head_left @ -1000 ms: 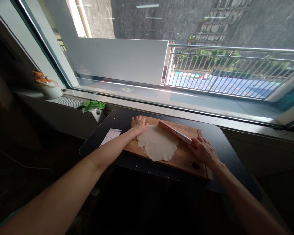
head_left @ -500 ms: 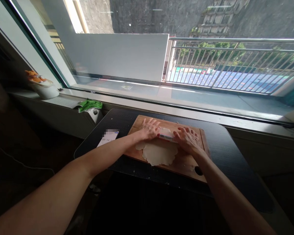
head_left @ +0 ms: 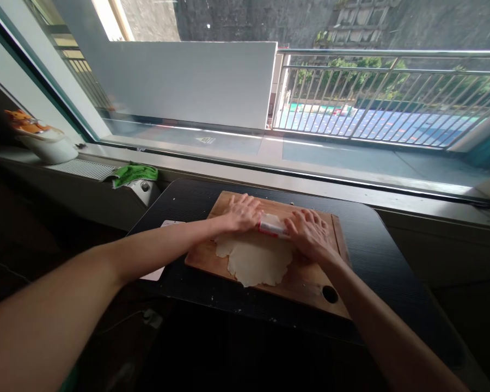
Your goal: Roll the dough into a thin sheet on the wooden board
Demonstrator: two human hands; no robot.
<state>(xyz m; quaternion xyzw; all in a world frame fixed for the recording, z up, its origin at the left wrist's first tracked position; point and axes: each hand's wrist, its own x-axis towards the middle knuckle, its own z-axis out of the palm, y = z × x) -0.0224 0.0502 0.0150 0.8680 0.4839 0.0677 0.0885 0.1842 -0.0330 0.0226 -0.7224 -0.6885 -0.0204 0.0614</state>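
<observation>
A white rolling pin (head_left: 273,224) with a red printed wrap lies across the far part of a thin, ragged-edged sheet of dough (head_left: 261,261). My left hand (head_left: 243,212) rests palm down over the pin's left end, fingers stretched forward. Over its right end lies my right hand (head_left: 308,231), also palm down with its fingers spread. Only the pin's middle shows; its ends are hidden beneath the hands. Under the dough is a wooden cutting board (head_left: 306,280), which has a round hole at its near right corner.
The board sits on a black table (head_left: 375,256) by a window. A phone (head_left: 153,274) lies at the left, partly covered by my left forearm. Beyond are a green cloth (head_left: 134,173) and a white pot (head_left: 51,148) on the ledge. A pale cable lies below left.
My view has shifted slightly, so the board and dough appear lower and more to the left. Both hands remain on the rolling pin, and more dough shows on its near side.
</observation>
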